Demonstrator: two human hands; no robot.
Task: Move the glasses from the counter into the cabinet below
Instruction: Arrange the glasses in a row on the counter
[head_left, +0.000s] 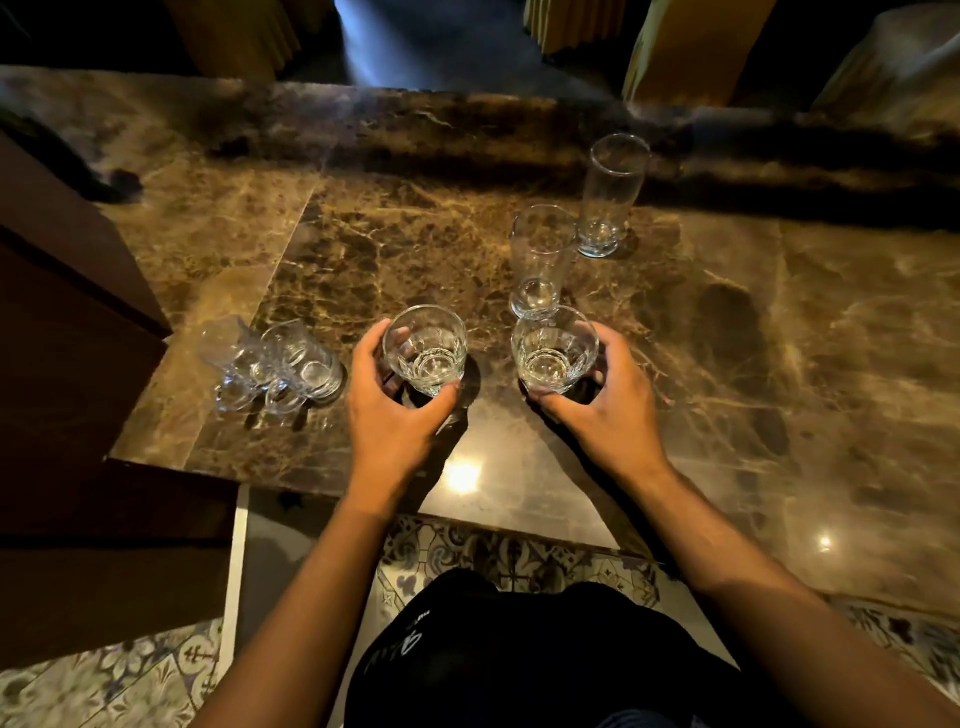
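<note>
One tumbler (425, 349) is gripped by the left hand (390, 415), another tumbler (554, 349) by the right hand (608, 410), on the counter (415, 234); both must next be lifted and lowered to the cabinet.

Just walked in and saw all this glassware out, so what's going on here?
A person stands at a marble counter, gripping a short tumbler in each hand: the left hand holds the left tumbler, the right hand holds the right tumbler. Two tall glasses stand upright behind them, and a cluster of small glasses sits off to the left. None are put away yet.
</note>
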